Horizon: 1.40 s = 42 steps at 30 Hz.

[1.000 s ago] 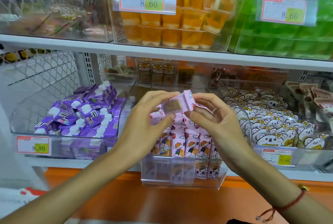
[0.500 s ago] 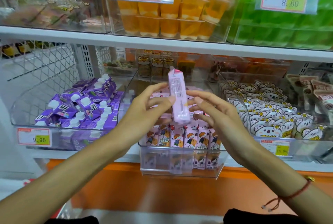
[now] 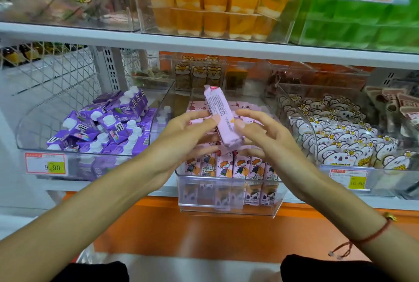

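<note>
A slim pink snack packet (image 3: 221, 118) stands nearly upright in the air, its printed back toward me, top end tilted slightly left. My left hand (image 3: 179, 141) pinches its left side with thumb and fingers. My right hand (image 3: 265, 136) pinches its right side with the thumb, the fingers spread and loosely bent. Both hands hover above a clear bin (image 3: 229, 207) packed with several matching pink packets (image 3: 235, 166) showing a cartoon child.
A clear tray (image 3: 27, 127) of purple cartons sits to the left, with a 9.90 tag. A bin of white bear packets (image 3: 340, 143) is to the right. The shelf above (image 3: 204, 46) carries orange jelly cups (image 3: 217, 7) and green packs. An orange base panel runs below.
The packet went from lying sideways between my fingers to standing on end. My hands have lowered slightly and my right fingers have spread wider.
</note>
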Available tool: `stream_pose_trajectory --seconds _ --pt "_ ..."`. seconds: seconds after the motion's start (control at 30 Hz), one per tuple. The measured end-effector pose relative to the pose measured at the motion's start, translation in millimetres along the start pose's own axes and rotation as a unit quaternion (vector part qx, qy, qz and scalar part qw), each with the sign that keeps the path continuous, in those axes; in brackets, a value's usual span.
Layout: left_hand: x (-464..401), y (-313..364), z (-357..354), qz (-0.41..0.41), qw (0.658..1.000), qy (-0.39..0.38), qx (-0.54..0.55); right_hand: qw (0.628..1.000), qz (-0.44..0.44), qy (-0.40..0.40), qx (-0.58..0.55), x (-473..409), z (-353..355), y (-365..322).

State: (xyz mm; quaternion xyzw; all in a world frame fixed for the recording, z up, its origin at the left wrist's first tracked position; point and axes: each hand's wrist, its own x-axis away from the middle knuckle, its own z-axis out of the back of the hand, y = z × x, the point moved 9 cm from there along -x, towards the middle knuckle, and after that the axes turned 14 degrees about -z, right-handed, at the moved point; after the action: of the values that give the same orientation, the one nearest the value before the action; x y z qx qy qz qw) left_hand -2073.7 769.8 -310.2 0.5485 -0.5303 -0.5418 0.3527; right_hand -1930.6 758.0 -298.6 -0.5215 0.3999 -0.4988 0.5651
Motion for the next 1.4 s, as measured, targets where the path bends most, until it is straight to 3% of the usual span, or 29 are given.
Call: stream_pose_trajectory --seconds 0.13,0.37,0.5,0.6,0.7,0.93,1.0,1.1,1.23,1.3,1.4 --pt "0 19 1 -0.100 0.985 -0.031 -0.136 0.994 0.060 0.067 0.063 5 6 -7" --pt "0 20 0 -0.099 0.992 -0.031 -0.073 0.975 0.130 0.115 0.140 13 7 -19" --pt "-1 26 8 -0.129 0.989 0.013 -0.065 0.969 0.154 0.130 0.143 16 7 -24" --pt "-1 28 8 -0.143 0.988 0.014 -0.051 0.974 0.115 0.160 0.110 11 15 -18" --pt "1 30 2 -0.152 0.985 -0.016 -0.076 0.989 0.067 0.119 0.062 5 12 -12" --pt "-3 52 14 -0.245 0.960 0.031 -0.130 0.987 0.093 0.123 0.055 -5 15 -17" --pt "-7 57 21 -0.278 0.948 0.055 -0.146 0.977 0.094 0.149 0.122 -11 18 -11" --pt "-19 60 35 -0.297 0.933 0.105 -0.173 0.933 0.116 0.160 0.301 -18 11 -4" --pt "-52 59 27 -0.294 0.912 0.072 -0.276 0.859 0.125 0.100 0.487 -25 -9 12" --pt "-67 58 17 -0.297 0.890 0.041 -0.344 0.846 0.125 0.094 0.509 -26 -11 14" --pt "-88 59 7 -0.311 0.821 0.022 -0.479 0.846 0.129 0.091 0.509 -26 -11 13"
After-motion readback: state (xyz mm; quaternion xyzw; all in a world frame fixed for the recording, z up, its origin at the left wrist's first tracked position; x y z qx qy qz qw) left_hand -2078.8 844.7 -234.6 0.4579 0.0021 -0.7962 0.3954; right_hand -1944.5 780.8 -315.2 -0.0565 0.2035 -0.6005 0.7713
